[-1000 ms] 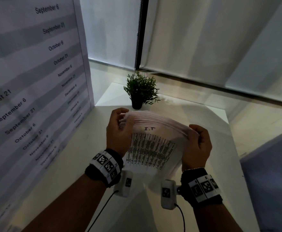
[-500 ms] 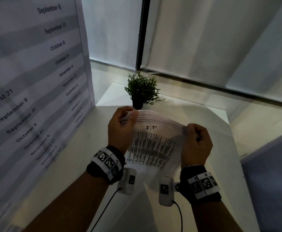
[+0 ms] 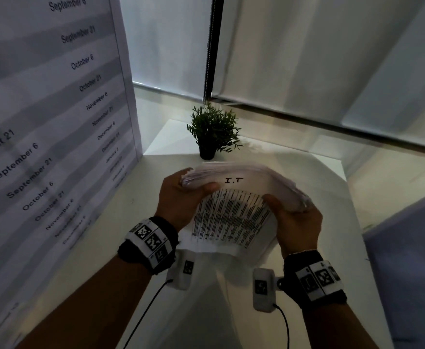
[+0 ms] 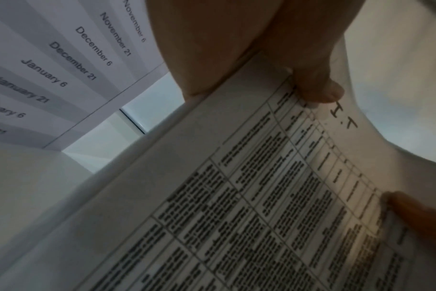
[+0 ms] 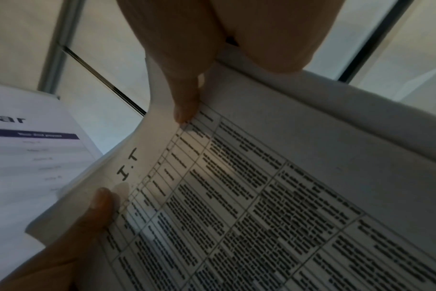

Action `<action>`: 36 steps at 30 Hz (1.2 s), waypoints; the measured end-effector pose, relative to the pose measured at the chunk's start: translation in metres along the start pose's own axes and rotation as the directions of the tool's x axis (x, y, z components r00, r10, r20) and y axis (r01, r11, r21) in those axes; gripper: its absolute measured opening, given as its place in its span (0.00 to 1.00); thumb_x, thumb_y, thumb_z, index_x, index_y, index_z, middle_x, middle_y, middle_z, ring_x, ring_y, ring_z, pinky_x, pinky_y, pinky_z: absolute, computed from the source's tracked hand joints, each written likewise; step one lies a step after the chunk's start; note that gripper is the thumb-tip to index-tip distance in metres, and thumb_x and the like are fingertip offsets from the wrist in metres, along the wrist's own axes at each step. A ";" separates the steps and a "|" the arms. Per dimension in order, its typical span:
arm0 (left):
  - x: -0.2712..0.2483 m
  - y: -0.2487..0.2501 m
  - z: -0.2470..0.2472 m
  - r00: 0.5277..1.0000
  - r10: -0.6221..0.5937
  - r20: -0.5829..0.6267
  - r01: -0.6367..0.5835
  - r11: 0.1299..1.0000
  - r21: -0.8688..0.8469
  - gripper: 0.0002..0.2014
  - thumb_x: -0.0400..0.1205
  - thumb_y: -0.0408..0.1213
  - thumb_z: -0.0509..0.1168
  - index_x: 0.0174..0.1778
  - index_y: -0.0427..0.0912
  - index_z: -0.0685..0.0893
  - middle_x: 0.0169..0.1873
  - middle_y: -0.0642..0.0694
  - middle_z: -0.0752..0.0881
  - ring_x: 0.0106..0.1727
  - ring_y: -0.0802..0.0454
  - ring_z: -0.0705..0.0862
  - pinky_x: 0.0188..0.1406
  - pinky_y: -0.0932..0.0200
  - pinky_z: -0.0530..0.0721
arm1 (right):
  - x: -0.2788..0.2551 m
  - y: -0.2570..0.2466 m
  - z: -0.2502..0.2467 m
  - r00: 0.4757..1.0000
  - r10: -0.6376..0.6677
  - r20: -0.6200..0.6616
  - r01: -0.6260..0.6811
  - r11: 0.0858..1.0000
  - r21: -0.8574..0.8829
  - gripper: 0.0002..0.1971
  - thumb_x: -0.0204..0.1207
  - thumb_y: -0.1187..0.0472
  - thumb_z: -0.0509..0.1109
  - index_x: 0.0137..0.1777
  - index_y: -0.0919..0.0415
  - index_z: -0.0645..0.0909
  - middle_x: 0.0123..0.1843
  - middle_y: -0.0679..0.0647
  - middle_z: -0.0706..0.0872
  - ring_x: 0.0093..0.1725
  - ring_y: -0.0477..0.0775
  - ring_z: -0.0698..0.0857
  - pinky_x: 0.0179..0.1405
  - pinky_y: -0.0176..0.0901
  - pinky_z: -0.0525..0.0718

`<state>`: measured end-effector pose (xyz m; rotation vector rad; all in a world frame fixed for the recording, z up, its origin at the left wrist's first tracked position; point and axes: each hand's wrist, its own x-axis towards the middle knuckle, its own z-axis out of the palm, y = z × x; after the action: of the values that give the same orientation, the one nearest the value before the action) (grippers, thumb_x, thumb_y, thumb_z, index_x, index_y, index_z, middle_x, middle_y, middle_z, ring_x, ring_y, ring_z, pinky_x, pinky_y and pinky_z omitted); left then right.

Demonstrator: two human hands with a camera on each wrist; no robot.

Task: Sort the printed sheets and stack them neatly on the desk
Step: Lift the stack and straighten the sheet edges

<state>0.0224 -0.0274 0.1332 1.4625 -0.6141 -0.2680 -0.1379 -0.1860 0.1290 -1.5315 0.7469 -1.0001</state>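
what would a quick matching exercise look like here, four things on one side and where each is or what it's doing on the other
Things:
1. potted plant
2. stack of printed sheets
3. left hand
4. date chart

Places or states:
A. upright at the desk's left edge
B. bowed, held above the desk by both hands
C. at the desk's far end
D. gripping the sheets' left edge, thumb on top

Pairs: 1-C, 2-B, 3-D, 4-A
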 end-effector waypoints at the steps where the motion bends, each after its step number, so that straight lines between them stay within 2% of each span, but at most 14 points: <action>1: -0.002 0.002 -0.001 1.000 0.030 0.007 -0.030 1.000 0.006 0.15 0.71 0.34 0.78 0.51 0.35 0.88 0.42 0.46 0.91 0.42 0.57 0.90 0.38 0.69 0.86 | -0.001 0.001 -0.005 1.000 -0.015 0.001 0.015 1.000 0.005 0.16 0.63 0.68 0.84 0.43 0.48 0.85 0.36 0.37 0.90 0.38 0.28 0.86 0.36 0.22 0.82; 4: -0.010 -0.003 -0.007 0.999 0.051 0.003 -0.051 0.999 0.008 0.22 0.71 0.40 0.77 0.57 0.36 0.81 0.45 0.48 0.86 0.42 0.65 0.86 0.37 0.73 0.82 | -0.014 0.004 -0.011 0.999 -0.008 0.045 0.010 0.998 -0.056 0.23 0.59 0.68 0.86 0.52 0.54 0.83 0.48 0.43 0.86 0.41 0.25 0.84 0.35 0.20 0.81; 7: -0.014 -0.009 -0.006 0.996 0.056 -0.073 -0.057 0.998 -0.014 0.25 0.75 0.50 0.72 0.63 0.40 0.78 0.51 0.45 0.84 0.46 0.64 0.85 0.39 0.73 0.83 | -0.016 0.011 -0.011 0.997 -0.020 0.069 0.022 0.999 -0.028 0.30 0.58 0.69 0.86 0.60 0.58 0.80 0.53 0.45 0.86 0.46 0.29 0.85 0.39 0.23 0.83; 9: -0.011 -0.004 0.000 0.988 0.047 -0.147 -0.052 0.998 -0.034 0.22 0.77 0.50 0.70 0.61 0.39 0.80 0.50 0.47 0.84 0.45 0.66 0.85 0.38 0.74 0.82 | -0.016 0.013 -0.008 0.996 -0.035 0.080 0.039 0.998 -0.051 0.28 0.58 0.67 0.86 0.58 0.53 0.82 0.52 0.43 0.88 0.49 0.33 0.86 0.44 0.27 0.85; 12: 0.001 0.004 0.008 0.964 0.046 -0.261 -0.050 0.999 -0.008 0.14 0.80 0.43 0.70 0.55 0.37 0.84 0.44 0.53 0.85 0.41 0.71 0.84 0.35 0.77 0.80 | -0.016 0.012 -0.004 0.995 -0.032 0.095 0.039 0.997 -0.065 0.25 0.60 0.66 0.86 0.54 0.46 0.83 0.47 0.38 0.90 0.49 0.34 0.87 0.46 0.28 0.85; 15: 0.009 0.001 0.010 0.944 0.019 -0.329 -0.019 1.000 0.003 0.04 0.81 0.40 0.70 0.46 0.44 0.88 0.39 0.55 0.87 0.39 0.68 0.84 0.37 0.73 0.80 | -0.016 0.012 -0.003 0.994 -0.039 0.098 0.043 0.998 -0.039 0.22 0.61 0.70 0.84 0.50 0.50 0.83 0.43 0.42 0.89 0.42 0.31 0.87 0.41 0.25 0.84; 18: 0.014 0.002 0.010 0.925 0.000 -0.381 -0.005 1.000 -0.012 0.06 0.81 0.44 0.69 0.43 0.48 0.88 0.35 0.56 0.87 0.37 0.68 0.83 0.37 0.73 0.79 | -0.016 0.012 -0.002 0.994 -0.046 0.100 0.050 0.998 -0.038 0.20 0.61 0.70 0.85 0.49 0.53 0.83 0.42 0.42 0.89 0.40 0.32 0.87 0.39 0.25 0.84; 21: 0.016 0.004 0.013 0.927 0.003 -0.375 -0.002 1.000 0.001 0.06 0.78 0.46 0.72 0.42 0.47 0.89 0.35 0.57 0.87 0.36 0.68 0.83 0.34 0.76 0.79 | -0.016 0.013 -0.003 0.993 -0.036 0.111 0.041 0.998 -0.042 0.19 0.61 0.68 0.85 0.49 0.56 0.85 0.40 0.41 0.90 0.40 0.33 0.87 0.39 0.26 0.84; 24: 0.018 0.001 0.012 0.918 -0.008 -0.397 0.014 1.000 0.013 0.02 0.78 0.41 0.71 0.43 0.50 0.89 0.37 0.57 0.87 0.40 0.63 0.84 0.39 0.69 0.81 | -0.017 0.013 -0.003 0.993 -0.038 0.110 0.041 0.999 -0.024 0.19 0.61 0.69 0.84 0.51 0.60 0.85 0.42 0.43 0.90 0.40 0.34 0.87 0.40 0.27 0.85; 27: 0.019 -0.001 0.011 0.914 -0.009 -0.405 0.015 1.000 0.013 0.04 0.80 0.39 0.69 0.45 0.48 0.89 0.39 0.55 0.89 0.42 0.60 0.85 0.43 0.66 0.83 | -0.015 0.014 -0.002 0.992 -0.044 0.117 0.044 0.999 0.006 0.17 0.63 0.73 0.82 0.51 0.64 0.84 0.39 0.39 0.91 0.40 0.34 0.87 0.40 0.26 0.84; 30: 0.017 0.001 0.012 0.942 0.013 -0.336 -0.010 1.000 0.011 0.07 0.79 0.44 0.72 0.47 0.46 0.89 0.40 0.54 0.89 0.41 0.64 0.86 0.39 0.71 0.84 | -0.012 0.016 0.000 0.993 -0.063 0.101 0.064 0.998 -0.008 0.13 0.65 0.72 0.81 0.46 0.58 0.85 0.39 0.38 0.90 0.39 0.36 0.87 0.39 0.25 0.83; 33: 0.017 0.003 0.011 0.953 0.073 -0.295 -0.062 0.997 0.046 0.07 0.77 0.40 0.74 0.46 0.41 0.89 0.38 0.55 0.88 0.39 0.68 0.86 0.38 0.76 0.81 | -0.009 0.017 0.000 0.995 -0.048 0.087 0.050 0.999 -0.019 0.11 0.68 0.68 0.80 0.46 0.56 0.85 0.40 0.39 0.90 0.40 0.36 0.86 0.40 0.27 0.83; 35: 0.016 0.005 0.005 0.972 0.075 -0.221 -0.071 0.997 0.030 0.09 0.77 0.37 0.74 0.52 0.41 0.87 0.42 0.54 0.88 0.42 0.70 0.86 0.39 0.76 0.82 | -0.008 0.018 -0.001 0.996 -0.044 0.081 0.048 0.998 -0.045 0.10 0.69 0.66 0.80 0.48 0.56 0.86 0.40 0.42 0.90 0.41 0.34 0.87 0.40 0.26 0.84; 36: 0.016 0.001 -0.001 0.988 0.058 -0.146 -0.055 0.998 0.024 0.15 0.75 0.35 0.75 0.57 0.42 0.84 0.47 0.53 0.87 0.44 0.70 0.86 0.41 0.74 0.84 | -0.008 0.017 -0.002 0.997 -0.041 0.070 0.045 0.998 -0.049 0.10 0.70 0.65 0.79 0.49 0.56 0.86 0.40 0.44 0.90 0.41 0.33 0.87 0.40 0.25 0.83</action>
<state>0.0355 -0.0351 0.1376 1.4672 -0.5394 -0.1090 -0.1419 -0.1831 0.1104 -1.6237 0.6980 -0.9612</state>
